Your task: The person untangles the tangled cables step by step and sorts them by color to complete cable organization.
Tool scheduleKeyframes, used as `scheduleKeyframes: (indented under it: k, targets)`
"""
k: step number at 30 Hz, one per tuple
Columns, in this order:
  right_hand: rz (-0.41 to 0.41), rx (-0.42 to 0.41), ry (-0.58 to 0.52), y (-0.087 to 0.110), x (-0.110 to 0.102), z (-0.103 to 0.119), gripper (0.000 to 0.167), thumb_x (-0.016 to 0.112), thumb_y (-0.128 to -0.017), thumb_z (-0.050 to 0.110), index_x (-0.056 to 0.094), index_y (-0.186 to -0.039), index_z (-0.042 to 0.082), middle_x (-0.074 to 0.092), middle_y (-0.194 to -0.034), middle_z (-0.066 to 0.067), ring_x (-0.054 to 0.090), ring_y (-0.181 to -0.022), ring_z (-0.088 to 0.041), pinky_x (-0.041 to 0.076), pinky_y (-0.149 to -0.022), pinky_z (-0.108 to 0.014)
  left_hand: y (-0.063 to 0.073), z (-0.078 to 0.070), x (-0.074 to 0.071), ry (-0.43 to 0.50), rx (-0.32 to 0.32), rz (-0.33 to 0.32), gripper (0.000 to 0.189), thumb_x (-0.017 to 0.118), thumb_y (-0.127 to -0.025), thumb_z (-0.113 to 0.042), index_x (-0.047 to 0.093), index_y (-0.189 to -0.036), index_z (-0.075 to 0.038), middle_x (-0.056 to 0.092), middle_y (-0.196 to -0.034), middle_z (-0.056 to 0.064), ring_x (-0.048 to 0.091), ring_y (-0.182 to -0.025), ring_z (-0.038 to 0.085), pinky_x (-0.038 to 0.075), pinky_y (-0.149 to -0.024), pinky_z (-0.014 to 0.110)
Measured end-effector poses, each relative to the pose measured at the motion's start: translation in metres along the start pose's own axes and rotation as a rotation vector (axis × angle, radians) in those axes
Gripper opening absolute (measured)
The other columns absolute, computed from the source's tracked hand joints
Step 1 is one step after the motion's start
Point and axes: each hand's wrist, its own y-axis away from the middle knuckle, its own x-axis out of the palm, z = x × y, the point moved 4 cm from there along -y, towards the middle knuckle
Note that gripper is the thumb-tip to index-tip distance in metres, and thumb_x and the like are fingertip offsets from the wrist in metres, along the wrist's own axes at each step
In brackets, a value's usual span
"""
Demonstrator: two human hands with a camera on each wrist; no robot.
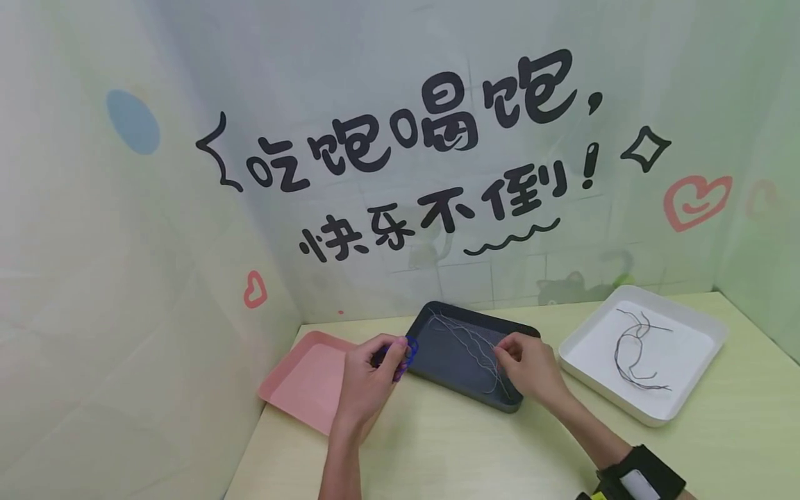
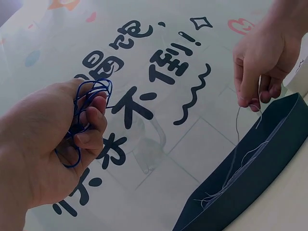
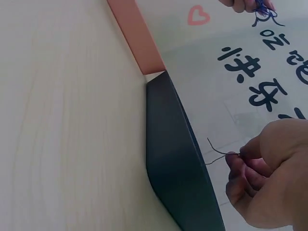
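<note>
A bunch of looped blue cord [image 2: 94, 89] is gathered in my left hand [image 1: 369, 378], the fingers curled round it. It is held up near the pink tray's right side, with some loops sticking out past the fingertips. My right hand [image 1: 531, 361] pinches thin pale grey strings [image 2: 237, 139] between thumb and fingertips, over the right part of the dark tray [image 1: 431, 364]. From the pinch, the strings hang down into that tray, where more of them lie loosely spread. In the right wrist view two short ends stick out from the fingertips.
A pink tray [image 1: 306, 382] stands at the left, beside the dark one. At the right is a white tray [image 1: 587, 354] holding several dark strings [image 1: 619, 354]. All three rest on a pale wooden table [image 1: 450, 458] before a printed curtain [image 1: 400, 55].
</note>
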Motion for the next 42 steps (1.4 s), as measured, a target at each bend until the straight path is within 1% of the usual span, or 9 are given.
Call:
scheduleKeyframes:
  k: [6,12,15,18,24,29,32,35,42]
  targets:
    - [-0.025,-0.093,0.222,0.002,0.004,-0.002,0.009,0.076,-0.103,0.007,0.079,-0.096,0.002,0.077,-0.081,-0.005,0.062,-0.066,-0.011,0.051,-0.06,-0.026,0.001,0.0,0.006,0.06,-0.035,0.017,0.024,0.075,-0.112,-0.029,0.081,-0.1,-0.009,0.071,-0.085,0.005,0.062,-0.071,0.009,0.052,-0.062,0.018]
    - [-0.004,-0.134,0.286,0.007,0.003,-0.002,0.008,0.078,-0.101,0.007,0.078,-0.094,0.004,0.077,-0.081,-0.004,0.06,-0.064,-0.008,0.048,-0.057,-0.024,-0.001,0.0,0.015,0.012,0.03,0.065,0.026,0.069,-0.115,-0.024,0.078,-0.099,-0.005,0.068,-0.081,0.01,0.059,-0.065,0.008,0.051,-0.059,0.02]
    - [-0.023,-0.19,0.255,0.012,-0.003,0.003,0.007,0.079,-0.101,0.009,0.079,-0.095,0.006,0.077,-0.081,0.001,0.058,-0.067,-0.004,0.049,-0.059,-0.022,-0.001,0.001,0.022,-0.001,0.039,0.086,0.03,0.063,-0.117,-0.023,0.076,-0.098,-0.004,0.065,-0.08,0.014,0.055,-0.063,0.007,0.049,-0.057,0.019]
    - [-0.058,-0.306,0.18,0.019,-0.012,0.012,0.003,0.081,-0.1,0.005,0.079,-0.099,0.007,0.076,-0.084,0.005,0.058,-0.072,-0.001,0.053,-0.062,-0.025,-0.001,0.001,0.031,0.039,0.027,0.091,0.038,0.056,-0.12,-0.024,0.074,-0.098,0.0,0.063,-0.08,0.016,0.052,-0.06,0.007,0.044,-0.052,0.018]
    - [-0.131,-0.532,0.042,0.036,-0.027,0.038,0.02,0.084,-0.095,-0.003,0.079,-0.107,0.013,0.074,-0.09,0.011,0.061,-0.079,0.003,0.059,-0.066,-0.027,0.0,0.001,0.051,0.125,-0.046,0.102,0.056,0.041,-0.125,-0.033,0.071,-0.101,0.007,0.063,-0.08,0.006,0.048,-0.056,0.006,0.039,-0.048,0.017]
    - [-0.088,-0.621,-0.086,0.049,-0.028,0.061,0.03,0.084,-0.096,-0.003,0.076,-0.121,0.012,0.077,-0.104,0.003,0.068,-0.082,-0.001,0.062,-0.072,-0.021,0.004,0.0,0.07,0.118,-0.072,0.176,0.068,0.03,-0.126,-0.04,0.072,-0.103,0.009,0.065,-0.079,0.008,0.048,-0.056,0.005,0.039,-0.049,0.017]
    - [-0.048,-0.621,-0.15,0.053,-0.025,0.07,0.035,0.084,-0.097,-0.002,0.074,-0.127,0.011,0.078,-0.113,-0.003,0.071,-0.084,-0.003,0.064,-0.073,-0.02,0.007,0.0,0.081,0.107,-0.05,0.218,0.072,0.025,-0.126,-0.041,0.073,-0.104,0.008,0.066,-0.08,0.019,0.05,-0.055,0.004,0.041,-0.049,0.016]
    - [-0.034,-0.583,-0.18,0.055,-0.022,0.074,0.029,0.085,-0.098,0.0,0.076,-0.124,0.011,0.08,-0.107,-0.003,0.072,-0.082,-0.003,0.066,-0.071,-0.022,0.009,0.0,0.091,0.102,-0.028,0.247,0.073,0.021,-0.126,-0.041,0.073,-0.105,0.006,0.066,-0.083,0.03,0.051,-0.055,0.003,0.042,-0.049,0.015]
    - [0.013,-0.451,-0.247,0.055,-0.017,0.072,0.015,0.084,-0.099,0.001,0.079,-0.108,0.011,0.081,-0.091,-0.001,0.071,-0.072,-0.003,0.062,-0.06,-0.024,0.012,0.0,0.097,0.093,-0.009,0.228,0.069,0.018,-0.126,-0.04,0.071,-0.111,0.002,0.069,-0.084,0.034,0.053,-0.054,0.002,0.043,-0.049,0.015]
